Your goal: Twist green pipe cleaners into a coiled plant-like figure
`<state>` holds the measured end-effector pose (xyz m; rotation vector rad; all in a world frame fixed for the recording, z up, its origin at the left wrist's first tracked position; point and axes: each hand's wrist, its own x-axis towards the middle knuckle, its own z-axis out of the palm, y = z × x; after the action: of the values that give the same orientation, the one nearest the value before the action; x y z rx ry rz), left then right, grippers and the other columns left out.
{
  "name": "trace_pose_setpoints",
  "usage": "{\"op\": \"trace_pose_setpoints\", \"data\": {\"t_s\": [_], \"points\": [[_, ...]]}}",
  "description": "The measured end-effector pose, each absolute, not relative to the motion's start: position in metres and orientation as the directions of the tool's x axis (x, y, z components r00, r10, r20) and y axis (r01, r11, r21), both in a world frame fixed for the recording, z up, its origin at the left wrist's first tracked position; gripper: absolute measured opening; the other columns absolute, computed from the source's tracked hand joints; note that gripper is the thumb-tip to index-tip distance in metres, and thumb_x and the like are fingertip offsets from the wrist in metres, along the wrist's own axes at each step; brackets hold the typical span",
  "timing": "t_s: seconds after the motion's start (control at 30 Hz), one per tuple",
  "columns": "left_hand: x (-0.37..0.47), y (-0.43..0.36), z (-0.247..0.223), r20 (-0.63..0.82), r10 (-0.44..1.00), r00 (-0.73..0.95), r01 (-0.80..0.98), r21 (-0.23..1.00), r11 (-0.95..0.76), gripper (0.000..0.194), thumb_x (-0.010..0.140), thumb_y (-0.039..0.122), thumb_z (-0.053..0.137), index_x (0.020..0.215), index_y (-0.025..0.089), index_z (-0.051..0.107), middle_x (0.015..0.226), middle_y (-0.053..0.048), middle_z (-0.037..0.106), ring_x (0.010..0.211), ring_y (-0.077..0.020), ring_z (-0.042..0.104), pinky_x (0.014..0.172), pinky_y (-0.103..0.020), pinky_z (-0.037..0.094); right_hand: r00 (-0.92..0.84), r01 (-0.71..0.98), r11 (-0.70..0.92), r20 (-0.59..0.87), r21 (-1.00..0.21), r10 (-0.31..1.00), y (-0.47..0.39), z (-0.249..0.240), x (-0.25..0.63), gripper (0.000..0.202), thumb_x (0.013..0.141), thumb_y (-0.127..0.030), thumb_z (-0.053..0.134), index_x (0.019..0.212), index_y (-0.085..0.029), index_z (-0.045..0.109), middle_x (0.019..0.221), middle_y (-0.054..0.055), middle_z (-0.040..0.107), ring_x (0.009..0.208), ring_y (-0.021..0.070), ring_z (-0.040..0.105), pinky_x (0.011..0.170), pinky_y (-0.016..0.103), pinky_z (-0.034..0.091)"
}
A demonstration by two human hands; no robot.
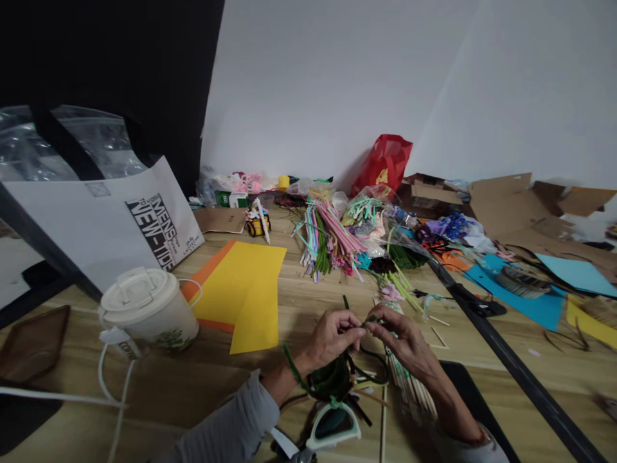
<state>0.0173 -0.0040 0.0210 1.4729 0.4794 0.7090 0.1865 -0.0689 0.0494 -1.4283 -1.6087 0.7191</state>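
Note:
Both hands meet at the lower middle of the view, fingertips nearly touching. My left hand (pixel 336 337) pinches a dark green fuzzy stem (pixel 295 368). My right hand (pixel 398 334) has thumb and forefinger closed on the same green piece, close to the left fingertips. Below the hands lies a dark green bundle (pixel 331 381), partly hidden by my left hand. White-handled scissors (pixel 333 444) rest just in front of it. Thin wooden sticks (pixel 409 386) lie under and beside my right wrist.
Yellow paper (pixel 255 289) and a lidded white cup (pixel 149 308) are on the left. Colourful fuzzy stems (pixel 330 238) are piled behind the hands. A red bag (pixel 383 164) stands at the back; blue paper (pixel 520 296) and a long black strip (pixel 511 360) lie right.

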Motion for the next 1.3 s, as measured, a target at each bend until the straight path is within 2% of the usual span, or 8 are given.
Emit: {"op": "trace_pose_setpoints", "data": {"t_s": [0.23,0.33,0.47,0.63,0.8,0.9,1.07,1.3], "points": [[0.019,-0.017,0.019,0.357,0.739,0.572,0.105,0.862,-0.497,0.014,0.081,0.02,0.052,0.069,0.018,0.06,0.064,-0.001,0.059,0.062,-0.0128,0.052,0.062,-0.023,0.036,0.172,0.345,-0.031,0.03,-0.938,0.985,-0.068,0.04,0.177,0.027,0.077,-0.042,0.063,0.067,-0.02,0.051,0.055,-0.005,0.043,0.052,0.0119,0.038,0.049,0.025,0.027],[0.02,-0.019,0.019,0.376,0.735,0.565,0.149,0.829,-0.539,0.014,0.082,0.02,0.051,0.072,0.019,0.062,0.066,-0.001,0.06,0.062,-0.0129,0.052,0.063,-0.023,0.035,0.203,0.271,-0.072,-0.016,-0.96,0.979,-0.066,0.037,0.175,0.029,0.073,-0.043,0.065,0.065,-0.02,0.051,0.054,-0.005,0.044,0.052,0.0121,0.04,0.05,0.025,0.029],[0.021,-0.016,0.016,0.288,0.787,0.546,0.075,0.918,-0.388,0.012,0.081,0.023,0.053,0.081,0.018,0.064,0.068,0.0,0.061,0.061,-0.0122,0.052,0.06,-0.022,0.035,0.201,0.203,-0.076,-0.034,-0.976,0.979,-0.065,0.04,0.171,0.034,0.073,-0.048,0.066,0.062,-0.02,0.049,0.052,-0.005,0.045,0.05,0.0114,0.04,0.049,0.025,0.03],[0.02,-0.005,0.017,0.137,0.791,0.597,-0.083,0.991,-0.11,0.026,0.081,0.04,0.054,0.072,0.016,0.06,0.05,0.004,0.048,0.048,-0.01,0.044,0.052,-0.021,0.033,0.158,0.131,0.012,0.033,-0.991,0.987,-0.067,0.048,0.172,0.03,0.071,-0.047,0.069,0.073,-0.019,0.06,0.063,-0.002,0.054,0.058,0.013,0.048,0.053,0.025,0.039],[0.018,0.002,0.025,0.027,0.671,0.741,-0.203,0.962,0.185,0.031,0.076,0.046,0.059,0.07,0.016,0.056,0.048,0.004,0.048,0.047,-0.0096,0.047,0.055,-0.022,0.038,0.077,0.053,0.077,0.081,-0.996,0.994,-0.069,0.052,0.177,0.043,0.067,-0.036,0.076,0.105,-0.022,0.062,0.081,0.001,0.059,0.077,0.0169,0.055,0.068,0.028,0.046],[0.017,0.0,0.027,-0.005,0.579,0.816,-0.211,0.928,0.306,0.031,0.074,0.046,0.062,0.069,0.015,0.055,0.047,0.005,0.046,0.047,-0.0097,0.048,0.056,-0.022,0.04,0.019,0.018,0.064,0.064,-0.998,0.998,-0.07,0.05,0.181,0.042,0.068,-0.035,0.076,0.105,-0.022,0.063,0.081,0.002,0.059,0.075,0.0168,0.056,0.067,0.028,0.045],[0.014,-0.002,0.029,-0.039,0.491,0.87,-0.17,0.911,0.375,0.028,0.075,0.041,0.063,0.074,0.014,0.059,0.047,0.005,0.046,0.048,-0.0091,0.048,0.056,-0.022,0.039,-0.051,0.014,0.041,0.041,-0.999,0.998,-0.072,0.048,0.186,0.022,0.069,-0.032,0.076,0.086,-0.02,0.067,0.074,0.001,0.062,0.069,0.0145,0.056,0.064,0.026,0.044],[0.014,-0.003,0.026,-0.016,0.5,0.866,-0.182,0.921,0.344,0.026,0.077,0.04,0.061,0.075,0.014,0.058,0.048,0.005,0.048,0.049,-0.0092,0.049,0.056,-0.021,0.04,-0.056,0.025,0.024,0.023,-0.999,0.998,-0.074,0.052,0.186,0.023,0.069,-0.036,0.075,0.084,-0.02,0.066,0.072,0.001,0.064,0.068,0.0154,0.057,0.064,0.028,0.045]]}}
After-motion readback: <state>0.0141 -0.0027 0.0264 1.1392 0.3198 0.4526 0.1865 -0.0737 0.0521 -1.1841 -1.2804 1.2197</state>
